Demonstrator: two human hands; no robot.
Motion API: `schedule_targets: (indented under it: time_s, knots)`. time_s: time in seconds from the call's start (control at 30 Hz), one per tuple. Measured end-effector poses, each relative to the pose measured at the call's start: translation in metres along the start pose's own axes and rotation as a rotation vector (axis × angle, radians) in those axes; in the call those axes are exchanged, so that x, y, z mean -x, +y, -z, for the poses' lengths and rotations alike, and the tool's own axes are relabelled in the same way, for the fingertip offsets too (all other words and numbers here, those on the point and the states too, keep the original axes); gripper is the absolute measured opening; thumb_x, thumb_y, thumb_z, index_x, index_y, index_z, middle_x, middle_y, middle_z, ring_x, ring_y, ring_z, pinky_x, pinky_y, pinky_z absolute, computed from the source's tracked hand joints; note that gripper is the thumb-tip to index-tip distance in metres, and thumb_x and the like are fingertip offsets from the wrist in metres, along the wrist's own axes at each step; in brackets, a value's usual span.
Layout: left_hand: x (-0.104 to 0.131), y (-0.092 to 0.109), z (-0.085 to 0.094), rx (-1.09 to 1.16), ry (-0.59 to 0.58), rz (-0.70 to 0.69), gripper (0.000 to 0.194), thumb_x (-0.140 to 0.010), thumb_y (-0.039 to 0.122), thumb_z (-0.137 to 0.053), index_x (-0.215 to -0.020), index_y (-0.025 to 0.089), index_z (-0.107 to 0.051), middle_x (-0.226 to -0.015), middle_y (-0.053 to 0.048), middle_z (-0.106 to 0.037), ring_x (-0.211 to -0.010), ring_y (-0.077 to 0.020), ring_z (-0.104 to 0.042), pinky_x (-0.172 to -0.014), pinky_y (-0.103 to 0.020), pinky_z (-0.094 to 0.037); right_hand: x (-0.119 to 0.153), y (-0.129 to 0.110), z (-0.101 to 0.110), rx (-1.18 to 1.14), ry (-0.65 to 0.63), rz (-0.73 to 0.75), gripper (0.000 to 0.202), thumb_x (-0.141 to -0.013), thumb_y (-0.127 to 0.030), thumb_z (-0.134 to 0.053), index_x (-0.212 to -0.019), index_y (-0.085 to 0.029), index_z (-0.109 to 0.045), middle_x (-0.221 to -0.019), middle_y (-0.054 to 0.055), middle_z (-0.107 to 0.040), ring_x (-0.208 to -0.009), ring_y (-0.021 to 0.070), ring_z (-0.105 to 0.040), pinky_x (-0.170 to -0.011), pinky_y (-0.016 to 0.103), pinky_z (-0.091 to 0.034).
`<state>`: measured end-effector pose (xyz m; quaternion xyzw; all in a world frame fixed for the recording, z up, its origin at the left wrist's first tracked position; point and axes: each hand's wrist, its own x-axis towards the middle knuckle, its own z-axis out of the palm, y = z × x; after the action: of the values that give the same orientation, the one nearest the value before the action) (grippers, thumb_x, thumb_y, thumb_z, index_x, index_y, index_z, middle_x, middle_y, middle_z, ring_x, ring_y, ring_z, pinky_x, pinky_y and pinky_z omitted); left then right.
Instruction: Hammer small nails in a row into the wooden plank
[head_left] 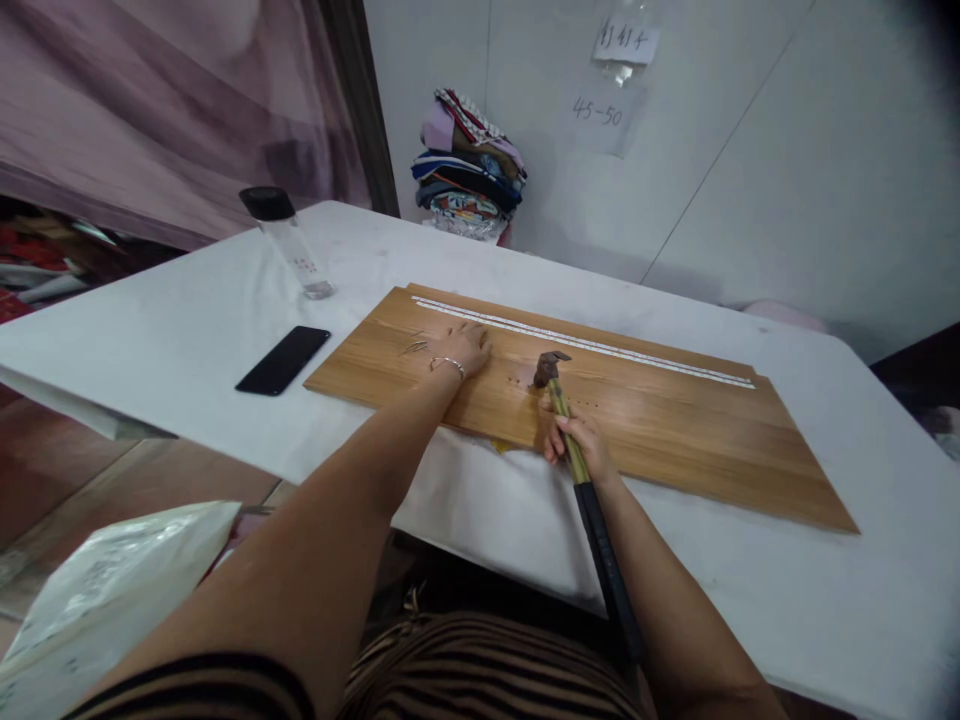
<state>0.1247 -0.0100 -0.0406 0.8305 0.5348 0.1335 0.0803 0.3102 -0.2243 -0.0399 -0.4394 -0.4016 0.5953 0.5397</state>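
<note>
A wooden board (697,430) lies on the white table, with two pale measuring strips (600,346) along its far side. My left hand (466,348) rests palm down on the board's left part, fingers stretched out, right beside a few thin nails (415,346). A hammer (574,450) is in my right hand (581,440), which wraps round its wooden handle below the head. The hammer's rusty head is over the middle of the board, close to a short row of small dark dots (519,380). The black-gripped end of the handle points back towards my body.
A black phone (283,360) and a clear bottle with a black lid (292,245) are on the table (172,290) to the left. Folded clothes (471,170) are stacked against the wall behind. A white bag (120,580) lies at the lower left.
</note>
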Motion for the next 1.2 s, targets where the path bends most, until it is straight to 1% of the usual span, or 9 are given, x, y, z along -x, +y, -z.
schedule_targets:
  time_s: [0.17, 0.43, 0.67, 0.83, 0.93, 1.03, 1.2]
  knots:
    - [0.0005, 0.0002, 0.0004, 0.008, 0.008, 0.001, 0.041, -0.096, 0.037, -0.041, -0.125, 0.025, -0.068, -0.148, -0.006, -0.06, -0.136, -0.0288, -0.048, -0.114, -0.048, -0.038, -0.0002, -0.0012, -0.0007, -0.001, 0.01, 0.001, 0.04, -0.077, -0.045, -0.066, -0.106, -0.02, -0.056, -0.043, -0.011, -0.05, -0.04, 0.0159, -0.057, -0.04, 0.025, -0.041]
    - [0.0, 0.0008, 0.001, -0.003, 0.004, -0.002, 0.04, -0.096, 0.037, -0.042, -0.123, 0.025, -0.069, -0.148, -0.007, -0.06, -0.136, -0.0294, -0.048, -0.113, -0.049, -0.038, 0.0011, -0.0014, -0.0012, -0.003, 0.013, 0.022, 0.039, -0.079, -0.045, -0.065, -0.107, -0.02, -0.057, -0.044, -0.011, -0.05, -0.04, 0.0159, -0.057, -0.04, 0.025, -0.041]
    - [0.0008, 0.0018, 0.0023, 0.006, 0.009, -0.002, 0.04, -0.096, 0.037, -0.041, -0.123, 0.025, -0.069, -0.145, -0.007, -0.061, -0.135, -0.0298, -0.049, -0.112, -0.049, -0.039, 0.0011, -0.0024, 0.0004, 0.015, -0.012, 0.005, 0.037, -0.079, -0.045, -0.065, -0.106, -0.02, -0.058, -0.045, -0.01, -0.05, -0.041, 0.0161, -0.058, -0.041, 0.025, -0.042]
    - [0.0021, 0.004, 0.0045, 0.005, -0.003, 0.003, 0.041, -0.096, 0.036, -0.041, -0.124, 0.024, -0.069, -0.147, -0.007, -0.06, -0.136, -0.0298, -0.049, -0.113, -0.049, -0.038, 0.0013, -0.003, 0.0011, 0.004, -0.004, 0.007, 0.039, -0.079, -0.044, -0.065, -0.107, -0.02, -0.057, -0.045, -0.01, -0.05, -0.041, 0.0163, -0.057, -0.04, 0.024, -0.04]
    - [0.0018, 0.0039, 0.0035, 0.007, 0.0, 0.006, 0.041, -0.096, 0.036, -0.041, -0.124, 0.024, -0.068, -0.148, -0.008, -0.06, -0.137, -0.0295, -0.048, -0.113, -0.049, -0.038, 0.0013, -0.0033, 0.0021, 0.001, -0.001, -0.004, 0.04, -0.077, -0.045, -0.067, -0.106, -0.019, -0.058, -0.044, -0.01, -0.049, -0.04, 0.0162, -0.057, -0.039, 0.024, -0.04]
    - [0.0014, 0.0029, 0.0024, 0.014, 0.005, 0.004, 0.041, -0.096, 0.037, -0.041, -0.124, 0.025, -0.068, -0.147, -0.007, -0.06, -0.138, -0.0294, -0.048, -0.114, -0.049, -0.037, 0.0014, -0.0026, 0.0034, 0.001, -0.002, -0.013, 0.039, -0.078, -0.045, -0.066, -0.106, -0.02, -0.058, -0.045, -0.01, -0.049, -0.041, 0.0162, -0.057, -0.04, 0.025, -0.04]
    - [0.0023, 0.0017, 0.0032, 0.025, -0.003, 0.002, 0.04, -0.095, 0.037, -0.043, -0.123, 0.026, -0.068, -0.146, -0.007, -0.061, -0.138, -0.0289, -0.047, -0.113, -0.049, -0.038, 0.0025, -0.0015, 0.0038, 0.019, 0.009, 0.035, 0.04, -0.079, -0.047, -0.066, -0.107, -0.019, -0.059, -0.046, -0.009, -0.049, -0.042, 0.0164, -0.057, -0.041, 0.025, -0.041]
